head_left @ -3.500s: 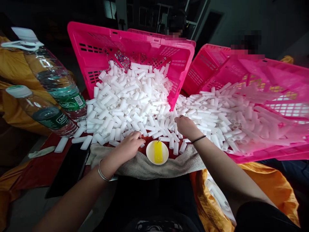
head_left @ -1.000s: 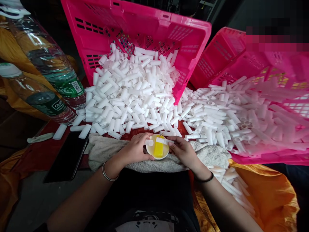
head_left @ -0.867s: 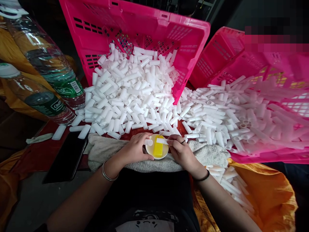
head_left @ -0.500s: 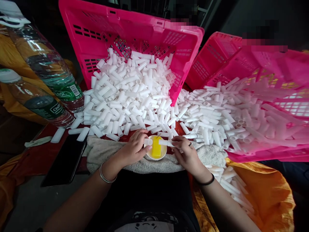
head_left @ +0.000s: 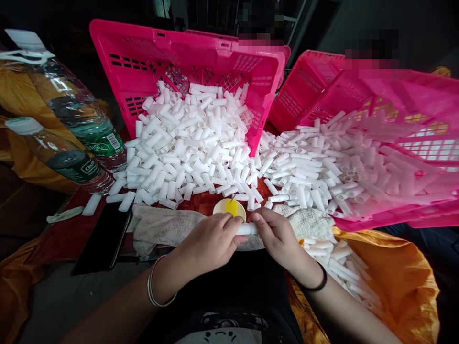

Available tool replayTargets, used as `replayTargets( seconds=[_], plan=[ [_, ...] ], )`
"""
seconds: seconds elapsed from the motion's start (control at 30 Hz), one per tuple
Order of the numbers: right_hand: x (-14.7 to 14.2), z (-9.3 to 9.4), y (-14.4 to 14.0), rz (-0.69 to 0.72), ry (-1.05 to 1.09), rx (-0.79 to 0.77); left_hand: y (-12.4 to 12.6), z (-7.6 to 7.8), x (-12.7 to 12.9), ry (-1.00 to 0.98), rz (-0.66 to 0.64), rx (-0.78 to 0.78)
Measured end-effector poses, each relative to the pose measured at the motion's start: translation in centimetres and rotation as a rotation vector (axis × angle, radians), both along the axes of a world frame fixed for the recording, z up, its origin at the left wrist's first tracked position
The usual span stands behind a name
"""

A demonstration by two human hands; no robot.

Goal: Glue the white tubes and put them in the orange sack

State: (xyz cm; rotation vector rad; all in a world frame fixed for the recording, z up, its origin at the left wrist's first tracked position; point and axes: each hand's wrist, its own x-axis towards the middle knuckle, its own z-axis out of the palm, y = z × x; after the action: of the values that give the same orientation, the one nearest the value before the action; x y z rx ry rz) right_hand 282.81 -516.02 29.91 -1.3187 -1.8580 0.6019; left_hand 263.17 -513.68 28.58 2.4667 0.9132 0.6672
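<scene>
The red counter carries the work layout. Left pink crate and right pink crate are tipped at its rear, open faces toward the person; heaped white tubes lie inside and in front of both. Orange sack, containing more white tubes, is positioned beside the right forearm. Grey towel runs along the near edge of the counter. Large water bottle and small water bottle stand left of the heap. Black phone lies left of the towel. Left hand: fingers closed around the left end of the held tube. Right hand: thumb and fingers pinched on its right end. White bowl sits just beyond the hands, containing a yellow block, partly hidden. The held tube is roughly level between both hands; whether it is one piece or two joined cannot be told
</scene>
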Motion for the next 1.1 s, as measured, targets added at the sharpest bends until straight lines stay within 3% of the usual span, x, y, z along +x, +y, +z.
replayTargets(
  seconds=[0.07, 0.13, 0.33, 0.4, 0.53, 0.63, 0.7, 0.77, 0.83, 0.93, 1.03, 1.1],
  plan=[
    [-0.3, -0.3, -0.9, -0.08, -0.08, 0.2, -1.1, 0.4, 1.0, -0.106, -0.021, -0.343],
    [-0.1, -0.8, -2.1, -0.112, -0.111, 0.302, -2.0, 0.5, 1.7, -0.184, -0.021, -0.632],
    [2.0, -2.3, -5.9, -0.074, -0.108, 0.374, -4.2, -0.7, 3.5, -0.192, -0.088, -0.96],
    [1.9, -2.8, -6.5, -0.147, -0.106, 0.318, -5.0, -1.7, 4.4, -0.168, -0.09, -0.856],
    [1.7, -3.1, -6.9, -0.356, -0.092, -0.024, -6.6, -3.3, 6.0, -0.078, -0.07, -0.313],
    [5.0, -2.0, -7.5, -0.403, -0.294, -0.133, -5.6, -3.2, 4.7, -0.02, -0.06, -0.057],
    [8.9, -0.9, -7.9, -0.531, -0.608, -0.106, -2.9, -2.8, 1.9, -0.052, 0.064, 0.105],
    [12.4, -0.1, -7.3, -0.657, -0.831, -0.082, 1.0, -2.9, -1.6, -0.072, 0.362, 0.221],
    [14.3, -0.1, -5.1, -0.682, -0.911, -0.071, 5.1, -3.7, -4.7, -0.057, 0.582, 0.286],
    [13.2, -1.2, 0.6, -0.488, -0.997, -0.067, 9.6, -5.7, -6.6, -0.127, 0.615, 0.257],
    [10.6, -2.6, 6.2, -0.278, -1.095, -0.128, 11.4, -6.8, -6.0, -0.091, 0.637, 0.179],
    [9.7, -3.2, 8.2, -0.222, -1.13, -0.146, 11.4, -6.4, -5.2, -0.01, 0.659, 0.117]
  ],
)
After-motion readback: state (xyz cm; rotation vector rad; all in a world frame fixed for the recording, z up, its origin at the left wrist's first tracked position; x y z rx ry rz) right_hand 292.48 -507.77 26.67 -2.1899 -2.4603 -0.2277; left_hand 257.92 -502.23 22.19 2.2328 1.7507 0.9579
